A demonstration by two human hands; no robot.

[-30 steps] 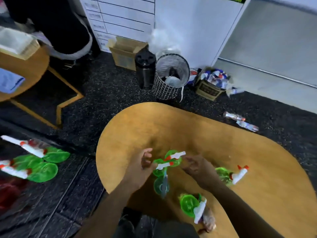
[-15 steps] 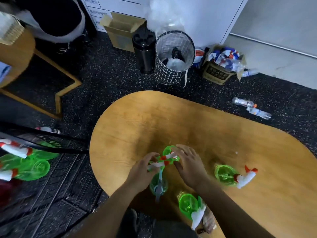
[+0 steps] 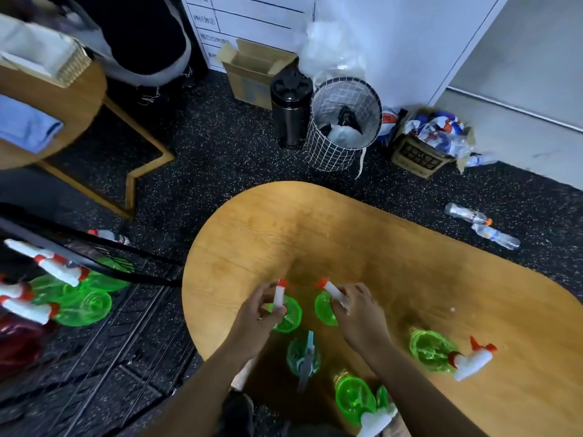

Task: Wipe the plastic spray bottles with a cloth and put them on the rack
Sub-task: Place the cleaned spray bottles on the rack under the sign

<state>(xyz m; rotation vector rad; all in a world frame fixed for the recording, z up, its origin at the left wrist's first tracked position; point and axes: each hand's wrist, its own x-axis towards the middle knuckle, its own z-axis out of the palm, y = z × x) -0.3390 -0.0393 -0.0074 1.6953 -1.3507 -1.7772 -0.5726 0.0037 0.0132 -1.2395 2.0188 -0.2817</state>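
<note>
Nearest, at the near edge of the wooden surface (image 3: 410,247), a green spray bottle (image 3: 355,400) stands with its white trigger head (image 3: 377,421) partly cut off by the frame. Just beyond it to the left stands a teal bottle (image 3: 301,354) with a pale blue sprayer. Over to the right, a third green bottle (image 3: 430,350) stands apart from the others, its white and red head (image 3: 471,361) pointing right.

Past the teal bottle, both hands are at work. The left hand (image 3: 255,313) has its fingers (image 3: 268,296) curled round the white neck of a green bottle (image 3: 288,315), whose red nozzle tip sticks up above the thumb. The right hand (image 3: 359,313) grips the sprayer of another green bottle (image 3: 325,309) just beside it, red nozzle pointing far and left. The two held bottles are near each other but apart. No cloth can be made out in either hand.

On the left, a black wire rack (image 3: 94,357) already carries several green bottles (image 3: 85,298) with white and red heads.

Farther off on the dark speckled floor stand a white grid bin (image 3: 340,143), a black canister (image 3: 290,105), an open cardboard box (image 3: 252,74) and a box of rubbish (image 3: 426,146). Two clear bottles (image 3: 482,225) lie on the floor at far right.
</note>
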